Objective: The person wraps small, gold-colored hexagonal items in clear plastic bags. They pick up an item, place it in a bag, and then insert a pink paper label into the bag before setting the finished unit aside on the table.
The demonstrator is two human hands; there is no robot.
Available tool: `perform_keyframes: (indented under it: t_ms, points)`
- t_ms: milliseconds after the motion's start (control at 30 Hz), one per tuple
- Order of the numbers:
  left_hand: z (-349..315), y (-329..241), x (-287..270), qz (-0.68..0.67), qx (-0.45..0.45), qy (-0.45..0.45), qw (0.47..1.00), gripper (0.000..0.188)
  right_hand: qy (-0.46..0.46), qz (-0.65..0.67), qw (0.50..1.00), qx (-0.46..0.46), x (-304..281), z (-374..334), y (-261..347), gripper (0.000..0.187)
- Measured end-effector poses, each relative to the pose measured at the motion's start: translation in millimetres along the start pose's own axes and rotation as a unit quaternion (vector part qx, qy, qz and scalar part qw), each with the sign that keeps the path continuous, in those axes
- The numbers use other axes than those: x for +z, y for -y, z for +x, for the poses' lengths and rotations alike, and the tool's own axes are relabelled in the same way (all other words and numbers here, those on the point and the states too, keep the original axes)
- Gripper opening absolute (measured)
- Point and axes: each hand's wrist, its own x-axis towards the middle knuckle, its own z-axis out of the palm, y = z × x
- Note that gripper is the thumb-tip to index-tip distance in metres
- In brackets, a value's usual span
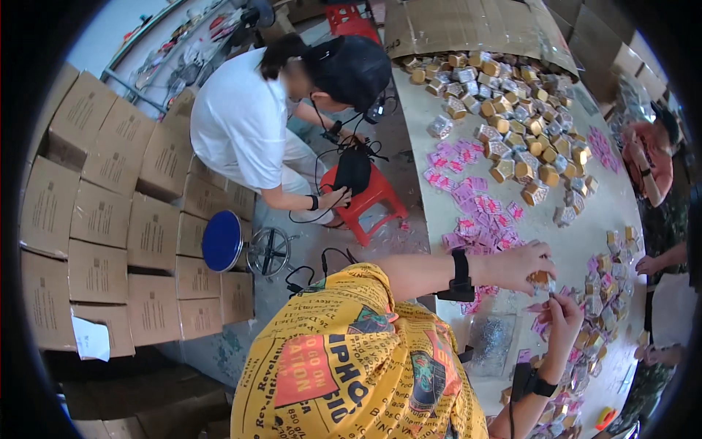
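Observation:
Over the table, my left hand (528, 265) grips a small gold faceted box (540, 278) with a clear, shiny part at its side. My right hand (561, 316) is closed in a pinch just below that box, its fingertips close to the shiny part. What the right fingers hold is too small to make out; a bit of pink shows beside them. Left of my left hand lies a spread of pink printed cards (479, 212). A clear flat sheet or bag with glitter-like specks (491, 340) lies on the table between my forearms.
A large heap of gold and silver boxes (526, 139) covers the far table (439, 212); more boxes mixed with pink cards (603, 300) lie along the right. At left, a person (248, 124) bends over a red stool (373, 201), near stacked cartons (99, 219) and a blue round stool (222, 241).

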Motion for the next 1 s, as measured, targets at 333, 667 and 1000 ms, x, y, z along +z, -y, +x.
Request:
perform_keyframes:
  t_ms: [333, 667, 1000]
  points:
    - [-18.1, 10.8, 2.9, 0.025, 0.021, -0.017, 0.999, 0.044, 0.030, 0.025, 0.999, 0.028, 13.5, 5.0, -13.7, 0.002]
    - [-27.6, 12.4, -11.7, -0.001, 0.001, -0.041, 0.999, 0.046, 0.027, 0.091, 0.995, 0.001, 25.1, 9.9, -13.6, 0.003]
    - [-40.6, 12.0, -13.6, 0.012, 0.010, -0.041, 0.999, 0.048, 0.075, 0.033, 0.997, -0.003, 32.1, 19.0, -11.7, 0.009]
